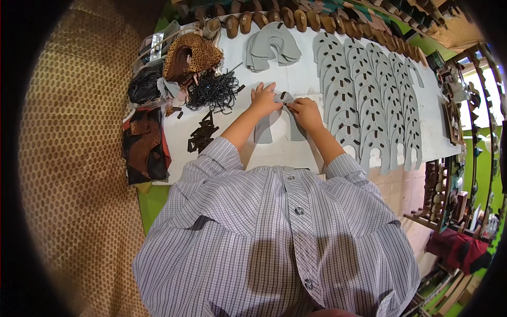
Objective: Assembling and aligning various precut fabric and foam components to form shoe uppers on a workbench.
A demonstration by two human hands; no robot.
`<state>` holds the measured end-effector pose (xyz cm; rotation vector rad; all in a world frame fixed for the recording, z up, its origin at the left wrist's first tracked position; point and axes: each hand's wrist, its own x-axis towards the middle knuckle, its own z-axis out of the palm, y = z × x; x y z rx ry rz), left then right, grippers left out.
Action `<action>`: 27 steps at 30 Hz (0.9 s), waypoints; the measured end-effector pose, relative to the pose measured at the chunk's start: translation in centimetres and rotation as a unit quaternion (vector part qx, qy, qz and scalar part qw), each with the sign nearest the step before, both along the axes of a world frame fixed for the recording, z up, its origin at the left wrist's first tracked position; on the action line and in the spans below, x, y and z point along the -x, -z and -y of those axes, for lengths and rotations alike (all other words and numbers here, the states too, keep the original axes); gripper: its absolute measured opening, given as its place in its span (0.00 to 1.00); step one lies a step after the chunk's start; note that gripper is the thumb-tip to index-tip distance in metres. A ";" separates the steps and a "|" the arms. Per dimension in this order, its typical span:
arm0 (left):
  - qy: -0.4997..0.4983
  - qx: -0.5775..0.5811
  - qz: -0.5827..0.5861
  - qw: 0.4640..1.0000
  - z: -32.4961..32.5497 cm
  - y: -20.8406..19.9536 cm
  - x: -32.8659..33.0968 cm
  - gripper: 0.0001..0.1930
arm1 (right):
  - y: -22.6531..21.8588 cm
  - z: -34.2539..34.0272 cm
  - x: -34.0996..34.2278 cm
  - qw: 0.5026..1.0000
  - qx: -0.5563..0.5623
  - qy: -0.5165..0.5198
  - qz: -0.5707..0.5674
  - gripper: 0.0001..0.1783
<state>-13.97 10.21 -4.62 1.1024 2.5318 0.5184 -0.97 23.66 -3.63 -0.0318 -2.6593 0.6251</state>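
A grey U-shaped shoe upper piece (263, 131) lies before me on the white table, its two legs toward my body. A small dark strip (284, 95) sits at the top of its curve. My left hand (264, 99) holds the curve from the left, some fingers raised and apart, the thumb side against the piece. From the right, my right hand (306, 113) pinches the curve close to the strip, fingertips bent together. Whatever is between those fingertips is too small to make out. Left of my left forearm is a pile of dark strips (203, 133).
Rows of overlapping grey uppers (340, 92) with dark strips cover the right side. A stack of grey uppers (272, 47) lies farther back, before a line of brown shoe lasts (301, 20). At left are black beaded strings (214, 91) and leopard-print pieces (193, 55).
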 end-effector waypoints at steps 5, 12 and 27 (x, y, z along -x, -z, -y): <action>-0.032 -0.001 0.010 0.999 -0.3 -0.5 -0.7 0.25 | -0.1 0.4 -0.5 0.999 -0.021 0.003 0.030 0.08; -0.059 0.029 0.029 0.997 -0.9 -1.2 -1.0 0.24 | -0.7 1.1 -1.0 0.997 -0.071 0.008 0.015 0.08; -0.046 -0.041 0.222 0.973 -0.2 -2.2 -0.3 0.31 | -0.1 1.7 -2.2 0.994 -0.069 0.079 0.037 0.11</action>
